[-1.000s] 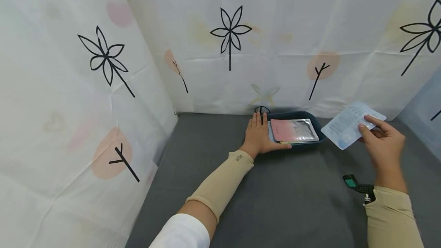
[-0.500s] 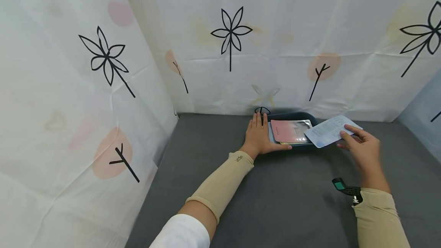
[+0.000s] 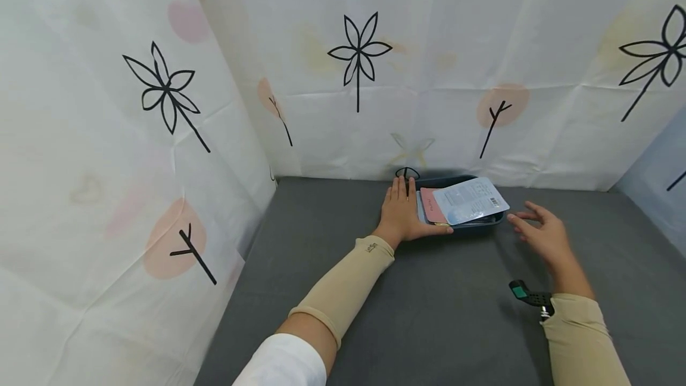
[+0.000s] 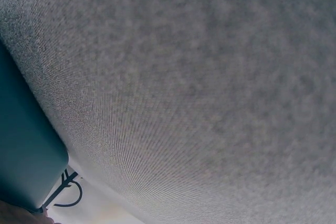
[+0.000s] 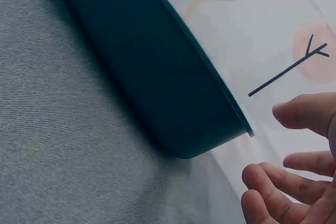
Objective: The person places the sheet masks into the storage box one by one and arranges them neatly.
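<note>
A dark teal plastic bin (image 3: 485,226) stands at the back of the table, its side also close in the right wrist view. Across its top lies a light-blue printed sachet (image 3: 471,200), tilted over a pink sachet (image 3: 432,207) that it partly covers. My left hand (image 3: 402,216) rests against the bin's left end, fingers straight and thumb stretched along the front rim. Just off the bin's right end is my right hand (image 3: 541,234), fingers loosely bent, thumb and fingertips apart, nothing between them. In the left wrist view only a bit of hand shows at the lower left corner.
Grey cloth covers the table (image 3: 455,302). A white curtain (image 3: 300,76) with leaf drawings hangs right behind the bin, and another stretch of it runs down the left side. A black strap device (image 3: 527,293) sits on the right wrist.
My right hand has carried the light-blue sachet leftward, laid it on the pink and silver one in the bin, and let go. The left hand has stayed in place.
</note>
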{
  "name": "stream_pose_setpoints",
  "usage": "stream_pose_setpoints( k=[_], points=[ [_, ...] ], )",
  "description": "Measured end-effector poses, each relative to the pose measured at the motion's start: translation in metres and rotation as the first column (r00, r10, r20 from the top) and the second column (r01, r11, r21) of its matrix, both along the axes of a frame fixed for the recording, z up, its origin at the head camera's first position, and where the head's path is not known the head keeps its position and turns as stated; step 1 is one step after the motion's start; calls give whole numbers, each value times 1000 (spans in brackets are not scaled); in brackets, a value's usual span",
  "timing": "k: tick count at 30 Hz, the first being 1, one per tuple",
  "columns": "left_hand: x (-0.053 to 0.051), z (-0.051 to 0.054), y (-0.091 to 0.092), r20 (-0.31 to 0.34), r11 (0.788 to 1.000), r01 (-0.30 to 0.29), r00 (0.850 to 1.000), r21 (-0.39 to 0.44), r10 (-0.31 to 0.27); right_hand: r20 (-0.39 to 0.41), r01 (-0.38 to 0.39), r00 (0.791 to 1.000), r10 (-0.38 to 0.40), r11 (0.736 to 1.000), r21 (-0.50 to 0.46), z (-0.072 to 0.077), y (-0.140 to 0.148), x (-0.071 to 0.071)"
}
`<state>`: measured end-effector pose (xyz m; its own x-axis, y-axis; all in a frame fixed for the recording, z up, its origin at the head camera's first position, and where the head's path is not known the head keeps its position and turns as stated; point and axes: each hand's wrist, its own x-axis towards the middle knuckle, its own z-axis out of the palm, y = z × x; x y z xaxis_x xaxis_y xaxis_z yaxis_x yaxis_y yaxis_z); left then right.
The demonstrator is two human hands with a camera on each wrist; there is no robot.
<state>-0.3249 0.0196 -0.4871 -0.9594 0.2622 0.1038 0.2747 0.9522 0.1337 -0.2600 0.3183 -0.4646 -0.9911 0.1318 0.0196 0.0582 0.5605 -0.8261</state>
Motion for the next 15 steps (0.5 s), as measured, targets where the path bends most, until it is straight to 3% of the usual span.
stream_pose_setpoints(
  k=[8,15],
  points=[
    [-1,0,0,-8,1000,-6,1000,-2,6,17,-95,995,94,991,97,-3,-7,-4],
    [-2,-2,0,15,1000,-5,1000,1,5,29,-152,988,149,982,114,-5,-8,-2]
  ],
)
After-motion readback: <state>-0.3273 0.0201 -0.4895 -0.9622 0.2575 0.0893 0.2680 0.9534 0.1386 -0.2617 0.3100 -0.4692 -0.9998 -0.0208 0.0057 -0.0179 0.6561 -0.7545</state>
